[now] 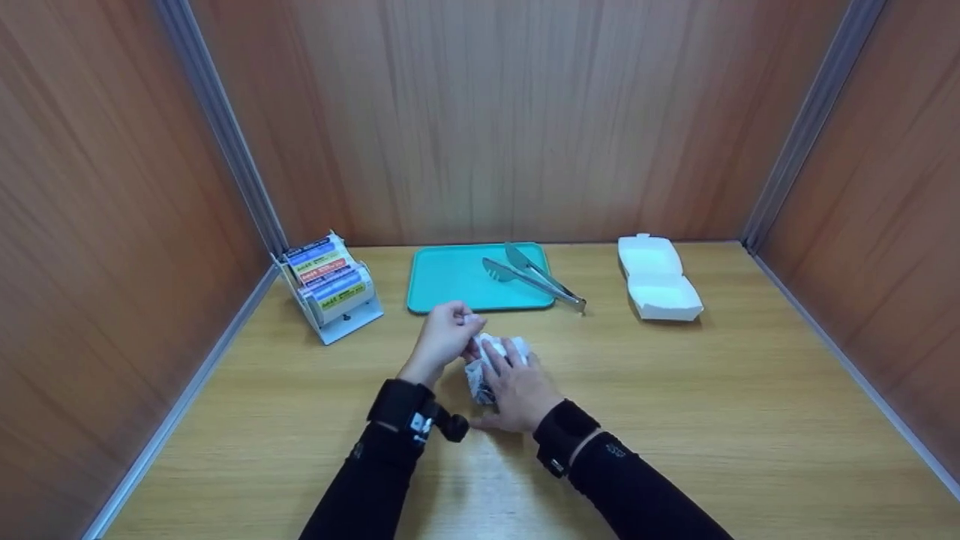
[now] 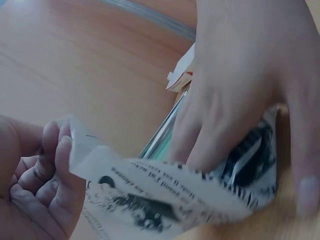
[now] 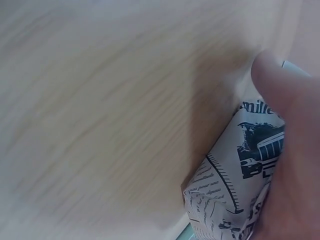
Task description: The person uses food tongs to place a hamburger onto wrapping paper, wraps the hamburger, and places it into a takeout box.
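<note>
The printed paper wrap (image 1: 480, 382) sits on the desk (image 1: 750, 420), in front of you, folded and standing partly up from the surface. Black lettering and drawings cover its white sheet. Your left hand (image 1: 446, 337) pinches a corner of it between thumb and fingers, raised above the desk. Your right hand (image 1: 521, 394) rests on the wrap with fingers spread and nearly straight, thumb held apart on the side nearest you. A black band surrounds each wrist.

Beyond the wrap lies a teal tray (image 1: 450, 279), flat near the back panel (image 1: 525, 127). Metal tongs (image 1: 536, 281) rest on it with their arms parted; the handle end projects past the tray's near right corner. To your right, well apart, a white container (image 1: 664, 289) stands with its lid folded back. To your left, a light stand (image 1: 351, 321) carries packs printed in blue, yellow and red.

The desk has a pale wood grain. Brown wood-grain panels enclose it at left, back and right, with grey metal strips along the corners and the side edges.
</note>
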### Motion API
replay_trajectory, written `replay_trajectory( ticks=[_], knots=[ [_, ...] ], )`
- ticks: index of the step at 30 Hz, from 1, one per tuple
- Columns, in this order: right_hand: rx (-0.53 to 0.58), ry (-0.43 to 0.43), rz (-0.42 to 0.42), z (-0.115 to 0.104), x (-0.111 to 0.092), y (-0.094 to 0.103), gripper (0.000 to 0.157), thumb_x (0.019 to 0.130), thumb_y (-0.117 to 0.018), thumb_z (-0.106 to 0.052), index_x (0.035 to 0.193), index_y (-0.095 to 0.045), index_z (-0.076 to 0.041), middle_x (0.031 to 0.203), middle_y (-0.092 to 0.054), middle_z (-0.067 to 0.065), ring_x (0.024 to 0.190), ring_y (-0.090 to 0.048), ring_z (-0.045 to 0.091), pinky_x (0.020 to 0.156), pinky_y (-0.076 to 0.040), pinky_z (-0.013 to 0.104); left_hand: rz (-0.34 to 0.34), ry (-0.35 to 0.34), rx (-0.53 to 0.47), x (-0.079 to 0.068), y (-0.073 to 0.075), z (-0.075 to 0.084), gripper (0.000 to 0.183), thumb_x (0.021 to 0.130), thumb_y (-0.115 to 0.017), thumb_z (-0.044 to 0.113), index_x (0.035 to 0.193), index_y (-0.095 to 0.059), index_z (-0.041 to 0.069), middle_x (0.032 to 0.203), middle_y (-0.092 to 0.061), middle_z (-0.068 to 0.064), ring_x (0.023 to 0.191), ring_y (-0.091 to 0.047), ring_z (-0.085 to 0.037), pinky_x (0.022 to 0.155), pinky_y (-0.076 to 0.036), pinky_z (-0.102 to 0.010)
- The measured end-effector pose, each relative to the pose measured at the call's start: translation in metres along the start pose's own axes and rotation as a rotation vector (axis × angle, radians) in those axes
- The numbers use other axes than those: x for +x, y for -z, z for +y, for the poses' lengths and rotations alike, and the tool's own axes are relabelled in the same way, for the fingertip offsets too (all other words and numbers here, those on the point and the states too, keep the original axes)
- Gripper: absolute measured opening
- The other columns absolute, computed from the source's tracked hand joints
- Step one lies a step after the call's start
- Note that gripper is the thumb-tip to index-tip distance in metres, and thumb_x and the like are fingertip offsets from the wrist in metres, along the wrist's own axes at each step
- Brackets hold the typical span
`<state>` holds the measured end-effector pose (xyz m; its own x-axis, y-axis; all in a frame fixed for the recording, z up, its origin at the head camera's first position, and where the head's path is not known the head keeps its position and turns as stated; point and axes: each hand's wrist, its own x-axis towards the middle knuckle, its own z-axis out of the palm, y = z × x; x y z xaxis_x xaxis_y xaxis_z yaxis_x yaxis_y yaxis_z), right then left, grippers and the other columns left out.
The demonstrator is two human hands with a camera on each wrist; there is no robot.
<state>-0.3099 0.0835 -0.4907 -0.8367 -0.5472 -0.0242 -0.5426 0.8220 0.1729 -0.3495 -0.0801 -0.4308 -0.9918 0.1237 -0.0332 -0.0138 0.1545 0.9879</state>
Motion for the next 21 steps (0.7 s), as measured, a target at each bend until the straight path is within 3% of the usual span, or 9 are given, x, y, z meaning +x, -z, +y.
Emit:
replay_trajectory(
  ticks=[4, 7, 11, 14, 16, 21],
  knots=[
    [0.114, -0.004, -0.029, 0.004, 0.003, -0.002, 0.098, 0.099, -0.052, -0.074, 0.165, -0.035, -0.004, 0.174, -0.027, 0.014, 0.162, -0.02, 0.037, 0.126, -0.029, 0.06, -0.046, 0.05, -0.113, 0.009, -0.017, -0.007, 0.019, 0.107, -0.066, 0.012, 0.092, -0.055, 0.008, 0.069, -0.063, -0.006, 0.056, -0.061, -0.013, 0.055, -0.054, -0.023],
    [0.257, 0.011, -0.049, 0.01, 0.003, -0.001, 0.087, 0.105, -0.05, -0.061, 0.163, -0.035, 0.002, 0.173, -0.029, 0.018, 0.162, -0.02, 0.035, 0.126, -0.028, 0.061, -0.03, 0.069, -0.174, 0.014, -0.024, -0.016, 0.02, 0.106, -0.068, 0.012, 0.09, -0.055, 0.01, 0.066, -0.059, -0.001, 0.055, -0.058, -0.011, 0.056, -0.052, -0.023],
    [0.439, 0.055, -0.043, 0.018, 0.001, 0.003, 0.079, 0.102, -0.053, -0.047, 0.16, -0.041, 0.005, 0.171, -0.031, 0.023, 0.16, -0.028, 0.036, 0.123, -0.03, 0.063, 0.018, -0.009, -0.127, 0.014, -0.033, -0.023, 0.021, 0.104, -0.069, 0.009, 0.087, -0.057, 0.009, 0.065, -0.054, 0.003, 0.056, -0.053, -0.009, 0.057, -0.046, -0.022],
    [0.594, 0.066, -0.026, 0.025, -0.002, 0.005, 0.084, 0.096, -0.058, -0.044, 0.163, -0.035, 0.002, 0.173, -0.027, 0.02, 0.16, -0.027, 0.034, 0.125, -0.027, 0.063, 0.037, -0.087, -0.055, 0.011, -0.04, -0.026, 0.022, 0.103, -0.07, 0.007, 0.083, -0.059, 0.008, 0.068, -0.051, 0.003, 0.06, -0.05, -0.01, 0.058, -0.043, -0.022],
    [0.678, 0.065, -0.014, 0.03, -0.004, 0.005, 0.089, 0.094, -0.06, -0.043, 0.166, -0.031, -0.002, 0.175, -0.025, 0.016, 0.161, -0.025, 0.032, 0.126, -0.023, 0.062, 0.047, -0.1, -0.055, 0.011, -0.046, -0.028, 0.022, 0.102, -0.07, 0.006, 0.082, -0.061, 0.008, 0.07, -0.051, 0.003, 0.063, -0.05, -0.011, 0.06, -0.044, -0.022],
    [0.76, 0.091, 0.022, 0.034, -0.005, 0.0, 0.087, 0.093, -0.063, -0.045, 0.166, -0.034, -0.006, 0.174, -0.029, 0.013, 0.16, -0.026, 0.03, 0.127, -0.022, 0.06, 0.1, -0.008, -0.163, 0.015, -0.053, -0.033, 0.022, 0.101, -0.071, 0.007, 0.081, -0.063, 0.008, 0.08, -0.061, 0.001, 0.069, -0.059, -0.013, 0.067, -0.049, -0.024]
  ],
)
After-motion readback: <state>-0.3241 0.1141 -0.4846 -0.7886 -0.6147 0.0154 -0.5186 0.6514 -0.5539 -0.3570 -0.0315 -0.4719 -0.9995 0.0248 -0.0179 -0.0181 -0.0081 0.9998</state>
